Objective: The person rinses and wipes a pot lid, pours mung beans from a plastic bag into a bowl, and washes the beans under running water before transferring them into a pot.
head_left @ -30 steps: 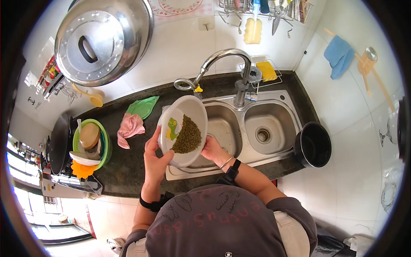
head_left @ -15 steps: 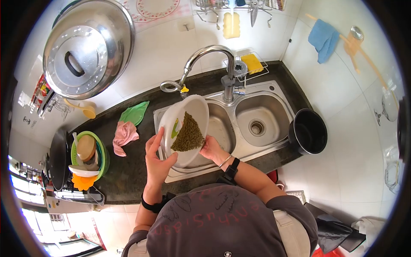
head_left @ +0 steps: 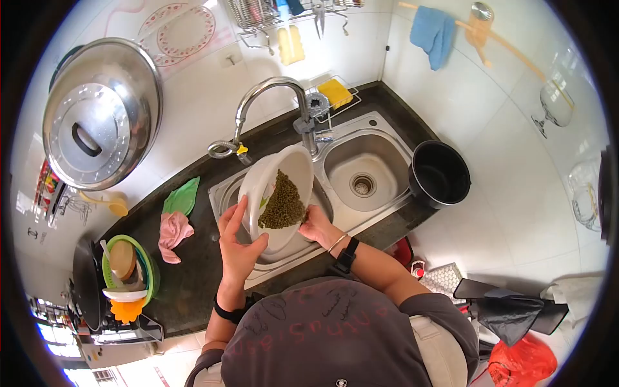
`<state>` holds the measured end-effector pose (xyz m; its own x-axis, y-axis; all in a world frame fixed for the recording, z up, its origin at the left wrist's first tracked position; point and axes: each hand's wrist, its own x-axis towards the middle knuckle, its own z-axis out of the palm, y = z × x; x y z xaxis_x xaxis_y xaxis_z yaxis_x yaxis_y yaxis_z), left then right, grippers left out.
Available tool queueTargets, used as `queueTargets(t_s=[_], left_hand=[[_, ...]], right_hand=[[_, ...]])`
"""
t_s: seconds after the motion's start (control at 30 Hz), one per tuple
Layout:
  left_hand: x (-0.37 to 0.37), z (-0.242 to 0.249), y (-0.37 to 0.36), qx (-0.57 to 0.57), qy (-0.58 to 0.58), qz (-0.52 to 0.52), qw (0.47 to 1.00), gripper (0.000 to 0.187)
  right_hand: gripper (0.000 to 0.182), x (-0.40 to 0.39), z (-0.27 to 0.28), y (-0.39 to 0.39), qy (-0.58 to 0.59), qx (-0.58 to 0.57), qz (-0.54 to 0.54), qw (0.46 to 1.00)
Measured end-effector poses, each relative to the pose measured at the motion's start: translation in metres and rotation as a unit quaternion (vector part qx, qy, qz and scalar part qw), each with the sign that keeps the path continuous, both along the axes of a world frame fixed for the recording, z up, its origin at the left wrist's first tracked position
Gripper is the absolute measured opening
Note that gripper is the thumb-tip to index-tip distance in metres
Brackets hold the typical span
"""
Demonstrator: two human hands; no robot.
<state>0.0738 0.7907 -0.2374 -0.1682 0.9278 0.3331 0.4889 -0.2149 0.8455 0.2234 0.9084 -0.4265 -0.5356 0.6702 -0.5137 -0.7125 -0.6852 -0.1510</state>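
Both hands hold a white bowl (head_left: 258, 177), tilted, above the left basin of the steel sink. A heap of small green-brown grains (head_left: 282, 203) lies against the bowl's inner side, partly covering a green mark. My left hand (head_left: 241, 235) grips the bowl's near left rim, thumb and fingers pressed on it. At the lower right edge of the bowl my right hand (head_left: 317, 224) is closed round the rim. Just behind the bowl stands the curved metal faucet (head_left: 274, 82), its flexible end hanging at the upper left. No water stream can be seen.
The right basin (head_left: 364, 171) sits beside a black pot (head_left: 440, 173). Pink (head_left: 174, 233) and green (head_left: 182, 197) cloths lie on the dark counter, left of the sink. Further left are stacked bowls (head_left: 132, 274). A large metal lid (head_left: 103, 113) hangs on the wall.
The view has turned, so the sink, faucet and pot appear further left. Both hands keep their hold on the bowl, and the grains still lie in it.
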Motion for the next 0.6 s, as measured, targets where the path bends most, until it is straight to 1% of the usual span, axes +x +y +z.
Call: queueTargets(t_s=[0.07, 0.13, 0.23, 0.37, 0.47, 0.53, 0.57, 0.6], left_hand=[[0.003, 0.001, 0.002, -0.002, -0.001, -0.012, 1.000, 0.077], [0.005, -0.002, 0.005, 0.013, 0.029, -0.028, 0.999, 0.077], [0.010, -0.003, 0.008, 0.012, 0.008, -0.046, 0.999, 0.077], [0.015, -0.002, 0.010, 0.014, 0.013, -0.067, 0.998, 0.077], [0.020, 0.000, 0.014, 0.024, 0.018, -0.083, 0.996, 0.077], [0.024, 0.000, 0.018, 0.030, 0.002, -0.090, 0.996, 0.076], [0.025, -0.001, 0.020, 0.031, 0.002, -0.098, 0.995, 0.076], [0.025, -0.004, 0.022, 0.021, -0.037, -0.098, 0.994, 0.075]], right_hand=[[0.033, 0.007, 0.001, -0.001, -0.001, -0.002, -0.009, 1.000], [0.033, 0.012, -0.007, -0.001, 0.002, 0.016, -0.028, 0.999], [0.032, 0.022, 0.017, -0.009, -0.019, -0.008, -0.050, 0.999], [0.031, 0.030, 0.011, -0.011, -0.020, -0.020, -0.073, 0.997], [0.031, 0.038, 0.001, -0.008, -0.013, 0.007, -0.076, 0.997], [0.032, 0.043, -0.007, -0.007, 0.003, 0.028, -0.077, 0.997], [0.032, 0.045, -0.002, -0.009, 0.002, 0.029, -0.085, 0.996], [0.032, 0.048, 0.009, -0.013, 0.000, 0.038, -0.091, 0.995]])
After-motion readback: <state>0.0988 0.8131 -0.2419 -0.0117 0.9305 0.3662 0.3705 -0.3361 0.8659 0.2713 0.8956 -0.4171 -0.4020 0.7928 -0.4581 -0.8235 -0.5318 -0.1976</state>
